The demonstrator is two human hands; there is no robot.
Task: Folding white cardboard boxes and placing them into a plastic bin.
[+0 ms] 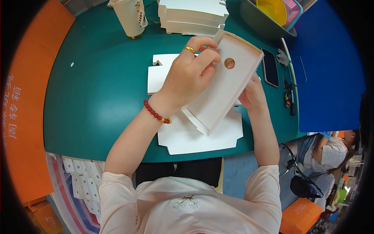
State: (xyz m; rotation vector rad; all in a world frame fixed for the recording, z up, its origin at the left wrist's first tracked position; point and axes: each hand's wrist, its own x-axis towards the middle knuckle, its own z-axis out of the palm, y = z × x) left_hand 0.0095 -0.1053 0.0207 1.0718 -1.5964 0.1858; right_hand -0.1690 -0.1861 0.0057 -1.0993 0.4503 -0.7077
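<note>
A shallow white cardboard box [224, 87], partly folded up with raised side walls and a round hole near its far end, is held tilted above the table. My left hand [193, 70] is bent around its upper left edge, fingers curled against the side wall. From the right and underneath, my right hand [252, 93] grips the box, its fingertips mostly hidden behind it. Below lies a flat white cardboard blank [194, 142] with notched corners. Another flat white piece [156, 80], notched on its left, rests partly behind my left hand.
A stack of flat white cardboard [193, 15] stands at the back, beside a cup [128, 17]. Basins [269, 15] occupy the back right. A phone [270, 68] and black pen [292, 101] lie right. Finished-looking white boxes [83, 179] fill a striped bag lower left. A person [327, 152] sits lower right.
</note>
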